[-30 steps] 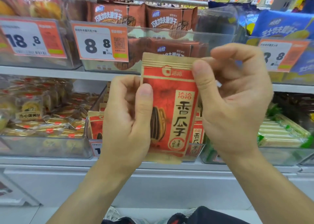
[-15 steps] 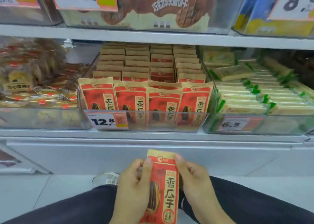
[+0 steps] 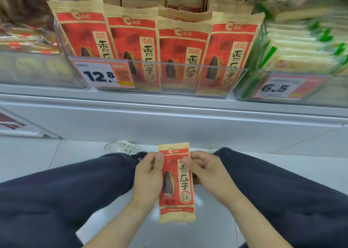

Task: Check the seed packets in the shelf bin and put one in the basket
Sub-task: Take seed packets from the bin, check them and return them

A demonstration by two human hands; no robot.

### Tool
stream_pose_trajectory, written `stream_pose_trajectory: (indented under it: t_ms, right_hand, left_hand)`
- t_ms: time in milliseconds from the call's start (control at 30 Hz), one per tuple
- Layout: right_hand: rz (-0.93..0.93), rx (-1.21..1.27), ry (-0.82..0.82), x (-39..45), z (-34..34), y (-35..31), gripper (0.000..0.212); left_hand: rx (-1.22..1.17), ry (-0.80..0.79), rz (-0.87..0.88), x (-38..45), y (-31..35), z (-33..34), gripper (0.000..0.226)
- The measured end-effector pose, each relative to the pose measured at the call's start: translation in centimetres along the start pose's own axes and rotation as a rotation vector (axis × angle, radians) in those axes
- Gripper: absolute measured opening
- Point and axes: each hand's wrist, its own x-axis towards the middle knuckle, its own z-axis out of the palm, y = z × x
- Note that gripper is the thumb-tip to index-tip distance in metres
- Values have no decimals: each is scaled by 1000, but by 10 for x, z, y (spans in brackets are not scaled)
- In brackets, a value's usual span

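While the seed packet [image 3: 176, 182] sits upright between the two hands low over the person's lap, its handling can be judged from its look: a flat paper-faced pouch, probably light, with loose contents that would shift and let the middle buckle if squeezed. The paper surface looks matte, so it should not be slippery, though the sealed strips at top and bottom are the stiffest parts and the safest to pinch. The left hand [image 3: 148, 178] grips the packet's left edge, thumb pressed on the front near the top; the right hand [image 3: 205, 169] pinches the right edge, thumb on the front, fingers curled behind. Holding it by both side edges keeps it flat; for a one-handed carry, a pinch on the top seal or a grip across the middle would likely serve.

One packet is in hand. In the clear shelf bin [image 3: 188, 82] on the shelf above, four packets stand across the front row, with a fifth top peeking up behind the third; further rows stack behind, too blurred and cut off to count. One price tag [image 3: 102, 75] reading 12.8 is fixed to the bin's front. No basket is in view, so where it waits cannot be told.
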Motion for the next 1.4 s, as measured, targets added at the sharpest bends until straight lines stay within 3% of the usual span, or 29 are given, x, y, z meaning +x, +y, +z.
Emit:
stream_pose_trajectory:
  t_ms: [167,300,567,733,833,1133,1400]
  right_hand:
    - [82,-73,-204,0,-5,2,32]
    - [51,-91,-161,2,0,7,29]
    - [-7,74,41,4,-2,12,34]
    - [45,33,-215,0,-20,4,72]
    - [31,-39,-229,0,-22,3,83]
    - [-6,-286,-230,2,-21,4,88]
    - [52,-216,-351,3,-30,9,73]
  left_hand:
    - [-154,112,-122,9,-1,-7,30]
    - [-236,107,-149,10,3,-9,31]
    - [-68,-314,-195,9,12,-20,21]
    - [-69,-246,-158,9,11,-22,22]
    - [-63,-246,-144,9,10,-21,21]
    - [-44,-271,-135,10,7,-19,19]
    - [-48,-210,-145,14,8,-19,35]
